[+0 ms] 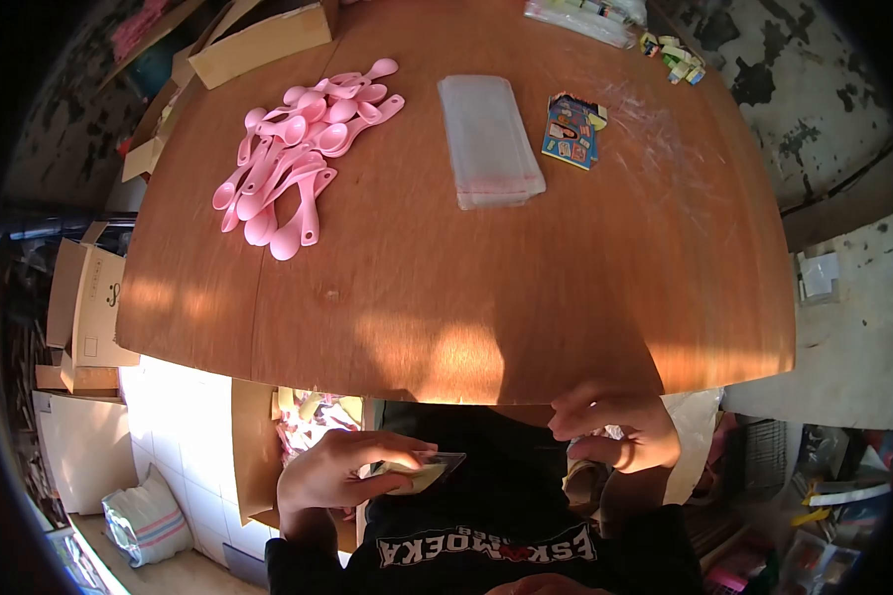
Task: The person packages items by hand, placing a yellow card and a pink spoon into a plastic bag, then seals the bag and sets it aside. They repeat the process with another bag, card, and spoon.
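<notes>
Below the table's front edge, my left hand (332,471) pinches a small flat clear plastic packet (437,470) with something pale yellowish inside. My right hand (630,431) is raised at the table's front edge, apart from the packet. Its fingers are curled in, and a small whitish bit (613,432) shows by them; what it is I cannot make out. Farther up the table lie a pile of pink plastic spoons (303,139), a stack of clear plastic bags (489,139) and a small stack of printed cards (571,134).
The brown wooden table (387,288) fills the middle. An open cardboard box (263,45) stands at its back left. Plastic-wrapped packs (590,18) and small printed pieces (675,59) lie at the back right. Below the edge, a box (258,446) holds colourful bits beside my left arm.
</notes>
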The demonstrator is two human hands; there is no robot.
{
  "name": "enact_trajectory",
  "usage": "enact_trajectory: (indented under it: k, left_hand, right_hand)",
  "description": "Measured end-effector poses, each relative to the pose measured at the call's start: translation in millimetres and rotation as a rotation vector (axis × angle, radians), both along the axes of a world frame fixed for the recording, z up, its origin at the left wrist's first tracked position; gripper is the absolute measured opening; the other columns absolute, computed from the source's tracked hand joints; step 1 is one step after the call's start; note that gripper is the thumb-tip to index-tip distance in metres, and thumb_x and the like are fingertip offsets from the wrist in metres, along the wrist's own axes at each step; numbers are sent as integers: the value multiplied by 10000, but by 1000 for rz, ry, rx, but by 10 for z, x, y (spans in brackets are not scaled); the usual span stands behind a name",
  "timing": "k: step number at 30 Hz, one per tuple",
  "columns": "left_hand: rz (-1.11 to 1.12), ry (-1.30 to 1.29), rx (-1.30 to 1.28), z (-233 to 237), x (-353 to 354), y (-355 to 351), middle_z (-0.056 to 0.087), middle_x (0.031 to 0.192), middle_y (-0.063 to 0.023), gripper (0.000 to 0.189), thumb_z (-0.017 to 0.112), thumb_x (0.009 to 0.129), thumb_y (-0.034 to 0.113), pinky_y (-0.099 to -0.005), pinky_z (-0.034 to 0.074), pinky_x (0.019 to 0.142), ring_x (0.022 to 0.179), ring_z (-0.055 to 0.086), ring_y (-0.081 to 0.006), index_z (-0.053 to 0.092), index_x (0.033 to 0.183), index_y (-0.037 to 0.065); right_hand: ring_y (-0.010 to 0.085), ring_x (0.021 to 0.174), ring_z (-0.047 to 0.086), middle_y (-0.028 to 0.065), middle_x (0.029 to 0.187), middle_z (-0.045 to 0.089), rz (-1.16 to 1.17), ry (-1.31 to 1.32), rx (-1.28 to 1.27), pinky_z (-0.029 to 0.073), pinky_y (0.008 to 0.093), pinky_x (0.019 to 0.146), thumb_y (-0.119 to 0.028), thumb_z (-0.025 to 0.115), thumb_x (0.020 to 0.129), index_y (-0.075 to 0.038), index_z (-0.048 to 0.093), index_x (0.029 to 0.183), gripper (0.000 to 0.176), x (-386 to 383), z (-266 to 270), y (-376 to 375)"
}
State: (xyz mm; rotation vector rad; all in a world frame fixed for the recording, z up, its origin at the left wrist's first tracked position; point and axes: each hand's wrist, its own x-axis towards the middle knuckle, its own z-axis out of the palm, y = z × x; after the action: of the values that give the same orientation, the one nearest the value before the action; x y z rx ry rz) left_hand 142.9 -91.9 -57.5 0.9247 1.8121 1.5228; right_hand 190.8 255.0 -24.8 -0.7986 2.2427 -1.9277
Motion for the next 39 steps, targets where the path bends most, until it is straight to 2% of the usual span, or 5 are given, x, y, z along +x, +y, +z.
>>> enact_trajectory:
  k: [11, 15, 19, 24, 39]
  left_hand:
    - [312, 165, -1061, -967, 357, -791, 471, 1386, -237, 543, 707, 828, 184, -438, 431, 1026, 1240, 499, -399, 498, 1305, 31]
    - [8, -74, -589, -485, 140, -303, 526, 1338, -205, 508, 637, 916, 261, -424, 502, 939, 1142, 585, -368, 475, 1345, 44]
    - [-347, 293, 20, 314, 7, 181, 597, 1247, -158, 443, 659, 901, 178, -338, 562, 778, 983, 652, -281, 533, 1299, 30]
    - [-420, 578, 97, 745, -402, 505, 681, 1101, -108, 357, 730, 836, 136, -371, 528, 739, 888, 653, -273, 646, 1170, 41]
    - [408, 1050, -102, 113, -1821, 1160, 615, 1104, -164, 359, 586, 793, -45, -391, 484, 862, 1001, 597, -342, 612, 1148, 4]
  right_hand:
    - [219, 840, 650, 59, 915, 691, 154, -121, 392, 512, 340, 787, -98, 794, 753, -60, 726, 987, 246, -85, 569, 257]
    - [309, 1090, 584, 131, 1183, 616, -177, 169, 623, 488, 369, 903, -127, 733, 823, -40, 631, 1186, 388, -669, 518, 70]
    - [302, 1321, 413, 143, 1405, 472, -276, 504, 886, 371, 453, 1060, -342, 613, 923, -77, 542, 1316, 479, -1325, 71, -18]
    - [339, 1373, 340, 160, 1457, 418, -335, 688, 1034, 194, 621, 1102, -467, 495, 951, -83, 481, 1380, 576, -1656, -319, -94]
    - [349, 1394, 321, 192, 1481, 383, -370, 646, 963, 189, 592, 1119, -416, 451, 978, 56, 419, 1386, 625, -1615, -277, -62]
